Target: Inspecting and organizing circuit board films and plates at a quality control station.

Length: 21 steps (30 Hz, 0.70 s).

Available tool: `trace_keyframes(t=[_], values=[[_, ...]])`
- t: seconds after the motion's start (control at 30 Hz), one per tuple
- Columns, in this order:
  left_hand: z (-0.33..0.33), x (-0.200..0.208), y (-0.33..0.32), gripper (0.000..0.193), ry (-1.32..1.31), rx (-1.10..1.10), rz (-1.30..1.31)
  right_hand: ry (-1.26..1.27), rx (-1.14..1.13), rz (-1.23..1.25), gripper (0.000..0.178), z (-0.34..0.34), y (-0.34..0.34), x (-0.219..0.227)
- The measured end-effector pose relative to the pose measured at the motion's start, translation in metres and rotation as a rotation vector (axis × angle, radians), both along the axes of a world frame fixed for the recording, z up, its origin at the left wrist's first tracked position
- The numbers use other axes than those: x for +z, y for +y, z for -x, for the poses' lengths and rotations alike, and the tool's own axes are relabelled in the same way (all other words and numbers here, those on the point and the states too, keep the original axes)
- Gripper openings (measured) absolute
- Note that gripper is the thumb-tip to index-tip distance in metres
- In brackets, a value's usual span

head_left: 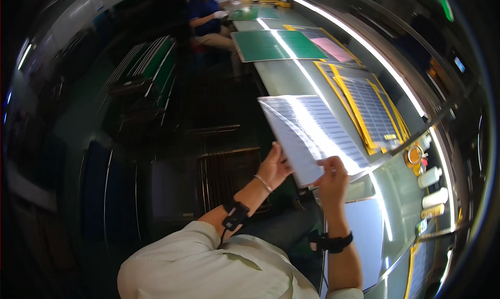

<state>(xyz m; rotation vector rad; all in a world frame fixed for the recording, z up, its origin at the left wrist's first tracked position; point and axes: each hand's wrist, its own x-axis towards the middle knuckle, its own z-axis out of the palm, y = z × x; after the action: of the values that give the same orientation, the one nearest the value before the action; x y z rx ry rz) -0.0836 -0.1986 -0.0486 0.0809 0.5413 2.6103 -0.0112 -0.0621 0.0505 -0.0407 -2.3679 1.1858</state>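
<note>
A glossy sheet printed with rows of dark stripes is tilted over the near left edge of the bench. Its white layer curves up along the left side, apart from the striped face; whether this is a backing film or a second sheet I cannot tell. My left hand grips the left edge low down, with the thumb up along it. At the near corner, my right hand is closed, fingers pinching the white layer. Its fingertips are partly hidden. A pale blue-white panel lies on the bench beside my right forearm.
Yellow-edged striped panels are stacked right of the sheet. Farther up the bench lie a green board and a pink sheet. White bottles line the right side. Green boards are stacked at left; a person sits at the far end.
</note>
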Motion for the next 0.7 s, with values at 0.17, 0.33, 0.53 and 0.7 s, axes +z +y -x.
trace_keyframes(t=[0.17,0.33,0.53,0.7], values=[[0.009,0.02,-0.007,0.049,-0.002,-0.052,-0.242,0.078,0.149,-0.278,0.012,0.0,-0.032,0.028],[0.008,0.017,0.002,0.03,-0.177,-0.046,-0.248,0.042,0.091,-0.097,0.012,0.004,-0.032,0.019],[0.006,0.024,-0.029,0.03,-0.134,-0.011,-0.129,-0.078,0.104,-0.167,0.008,-0.004,-0.062,0.064],[0.021,0.02,-0.035,0.022,-0.415,-0.054,0.185,0.183,0.218,-0.555,0.011,-0.004,-0.088,0.065]])
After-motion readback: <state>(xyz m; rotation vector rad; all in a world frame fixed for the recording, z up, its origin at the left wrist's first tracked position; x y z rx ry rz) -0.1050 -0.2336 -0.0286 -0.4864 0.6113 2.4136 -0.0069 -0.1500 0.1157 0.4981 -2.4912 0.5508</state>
